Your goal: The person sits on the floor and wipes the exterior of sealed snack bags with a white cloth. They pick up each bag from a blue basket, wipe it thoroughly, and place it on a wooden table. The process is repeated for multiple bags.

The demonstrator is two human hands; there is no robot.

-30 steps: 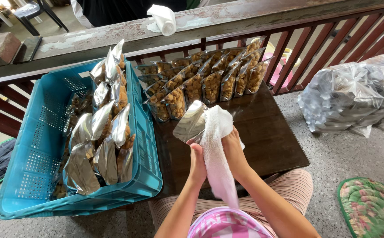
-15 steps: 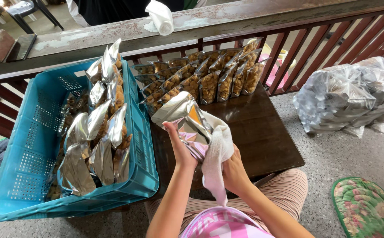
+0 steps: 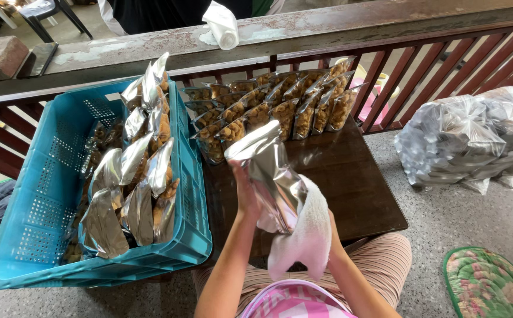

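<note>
A silver foil pouch [image 3: 271, 171] stands tilted above the dark wooden table [image 3: 356, 182], gripped at its left edge by my left hand [image 3: 246, 197]. My right hand [image 3: 330, 232] is mostly hidden under a white cloth [image 3: 306, 235] that it presses against the pouch's right side. A row of filled pouches with clear fronts [image 3: 268, 112] stands at the table's far edge.
A blue plastic crate [image 3: 44, 194] holding several silver pouches sits left of the table. A brown wooden railing [image 3: 327, 29] with a folded white cloth [image 3: 222, 23] runs behind. A large clear plastic bag [image 3: 474, 141] lies on the floor at right, a green patterned mat [image 3: 492, 282] nearer me.
My left hand has shifted up the pouch's left edge. The pouch has turned its silver side towards me, and the cloth has slid down its right side.
</note>
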